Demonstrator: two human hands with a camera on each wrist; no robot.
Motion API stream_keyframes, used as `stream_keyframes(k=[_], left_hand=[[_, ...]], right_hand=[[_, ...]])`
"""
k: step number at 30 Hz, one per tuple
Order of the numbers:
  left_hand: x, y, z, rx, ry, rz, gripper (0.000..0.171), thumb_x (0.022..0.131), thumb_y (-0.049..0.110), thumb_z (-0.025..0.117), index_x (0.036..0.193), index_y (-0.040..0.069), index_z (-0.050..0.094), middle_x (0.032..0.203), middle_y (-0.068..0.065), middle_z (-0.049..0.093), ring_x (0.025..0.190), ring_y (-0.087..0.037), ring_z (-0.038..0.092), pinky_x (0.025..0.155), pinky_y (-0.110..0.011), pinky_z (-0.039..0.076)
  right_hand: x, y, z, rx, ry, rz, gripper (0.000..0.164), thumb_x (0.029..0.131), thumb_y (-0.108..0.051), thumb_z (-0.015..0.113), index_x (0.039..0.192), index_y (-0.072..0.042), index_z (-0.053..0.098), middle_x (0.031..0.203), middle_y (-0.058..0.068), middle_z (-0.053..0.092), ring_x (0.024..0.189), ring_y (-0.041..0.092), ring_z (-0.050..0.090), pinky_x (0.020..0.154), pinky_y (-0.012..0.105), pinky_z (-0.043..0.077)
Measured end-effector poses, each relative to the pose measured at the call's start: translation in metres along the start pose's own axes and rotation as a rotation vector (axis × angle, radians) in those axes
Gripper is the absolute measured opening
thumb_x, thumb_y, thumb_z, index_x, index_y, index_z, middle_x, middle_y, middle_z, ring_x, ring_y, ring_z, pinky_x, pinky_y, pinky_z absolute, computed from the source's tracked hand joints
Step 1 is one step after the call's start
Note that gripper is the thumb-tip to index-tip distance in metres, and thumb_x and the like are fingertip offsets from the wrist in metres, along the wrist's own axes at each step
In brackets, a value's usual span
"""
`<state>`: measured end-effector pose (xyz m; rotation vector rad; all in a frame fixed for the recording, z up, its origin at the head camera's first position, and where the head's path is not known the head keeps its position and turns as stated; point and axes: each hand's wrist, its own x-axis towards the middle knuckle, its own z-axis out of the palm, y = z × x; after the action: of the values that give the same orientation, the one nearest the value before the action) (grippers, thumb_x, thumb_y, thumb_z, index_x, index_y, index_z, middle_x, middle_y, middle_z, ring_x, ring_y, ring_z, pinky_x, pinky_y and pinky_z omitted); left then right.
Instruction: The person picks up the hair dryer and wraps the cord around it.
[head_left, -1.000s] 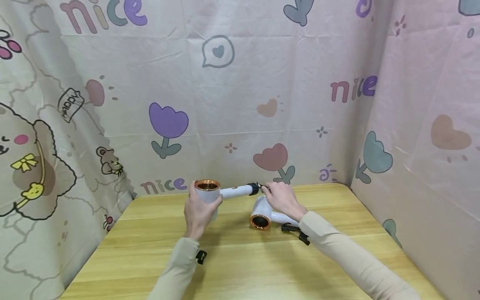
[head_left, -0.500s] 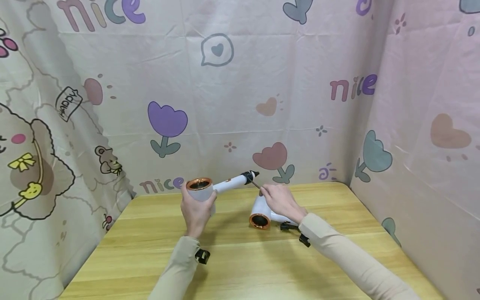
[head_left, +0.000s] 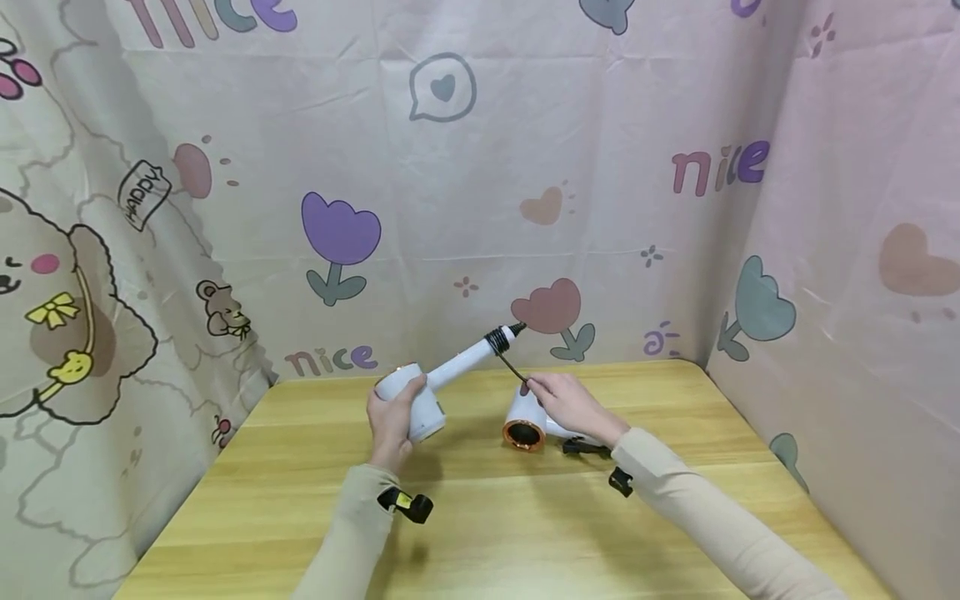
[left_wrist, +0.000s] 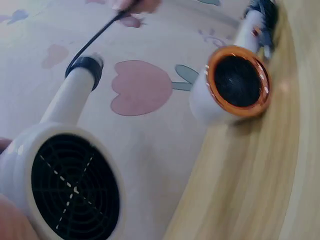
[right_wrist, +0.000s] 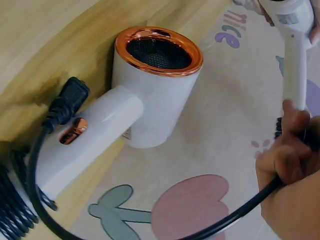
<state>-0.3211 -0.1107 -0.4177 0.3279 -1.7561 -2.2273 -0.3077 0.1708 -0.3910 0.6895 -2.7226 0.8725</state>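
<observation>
My left hand [head_left: 390, 425] grips a white hair dryer [head_left: 459, 367] round its barrel, above the table, its handle slanting up to the right. Black cord [head_left: 513, 367] is wound round the handle's end. From those coils a taut length runs down to my right hand [head_left: 573, 408], which pinches it between thumb and fingers. In the right wrist view the cord loops on from that hand to a black plug [right_wrist: 74, 97]. Below the right hand a second white hair dryer [head_left: 527, 408] with a copper-coloured rim lies on the table, its cord wound round its handle.
The wood-grain table [head_left: 480, 533] ends at the back against a printed curtain [head_left: 450, 208], which also hangs on both sides. Small black devices are strapped at the left wrist [head_left: 408, 504] and right wrist [head_left: 621, 482].
The left hand has tilted the held hair dryer, its handle end rising and its copper rim turning from view. The cord between coils and right hand has lengthened.
</observation>
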Motion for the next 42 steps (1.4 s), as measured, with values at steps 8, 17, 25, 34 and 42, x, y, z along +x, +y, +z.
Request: stream_keyframes(k=[8,17,25,34,42], left_hand=[[0.007,0.002,-0.010,-0.096,-0.111,-0.197,0.072,0.081,0.039,0.078,0.132,0.006,0.040,0.107,-0.005,0.061,0.082,-0.013,0.067,0.077,-0.032,0.058],[0.010,0.007,-0.018,-0.137,-0.167,-0.281,0.063,0.084,0.042,0.075,0.125,0.005,0.044,0.092,0.000,0.065,0.079,-0.014,0.067,0.076,-0.029,0.057],[0.006,0.007,-0.016,-0.116,-0.343,-0.302,0.055,0.091,0.043,0.065,0.124,0.004,0.044,0.086,-0.001,0.064,0.073,-0.015,0.065,0.070,-0.029,0.057],[0.005,-0.001,-0.020,-0.015,-0.589,-0.382,0.057,0.096,0.050,0.051,0.128,0.005,0.036,0.082,-0.001,0.064,0.069,-0.013,0.066,0.064,-0.026,0.056],[0.004,-0.003,-0.026,0.085,-0.644,-0.406,0.066,0.092,0.051,0.056,0.131,0.000,0.038,0.087,-0.003,0.067,0.074,-0.017,0.069,0.068,-0.030,0.059]], right_hand=[[-0.003,0.024,-0.006,0.398,-0.300,0.040,0.034,0.106,-0.017,0.037,0.114,0.003,0.063,0.066,-0.002,0.048,0.053,0.011,0.039,0.049,0.020,0.033],[-0.004,0.042,-0.018,0.448,-0.348,0.255,0.039,0.106,-0.022,0.039,0.111,0.007,0.064,0.057,-0.004,0.036,0.046,0.009,0.024,0.043,0.022,0.024],[0.011,0.043,-0.020,0.162,-0.154,0.293,0.033,0.103,-0.021,0.045,0.101,-0.002,0.072,0.066,-0.003,0.041,0.054,0.011,0.029,0.052,0.024,0.031],[0.030,0.031,-0.028,-0.040,0.053,0.320,0.026,0.096,-0.029,0.059,0.086,-0.012,0.077,0.074,0.004,0.068,0.052,0.013,0.039,0.047,0.025,0.029],[0.040,0.016,-0.040,-0.200,0.226,0.115,0.019,0.096,-0.024,0.061,0.094,-0.015,0.078,0.076,-0.001,0.070,0.054,0.015,0.048,0.048,0.026,0.035]])
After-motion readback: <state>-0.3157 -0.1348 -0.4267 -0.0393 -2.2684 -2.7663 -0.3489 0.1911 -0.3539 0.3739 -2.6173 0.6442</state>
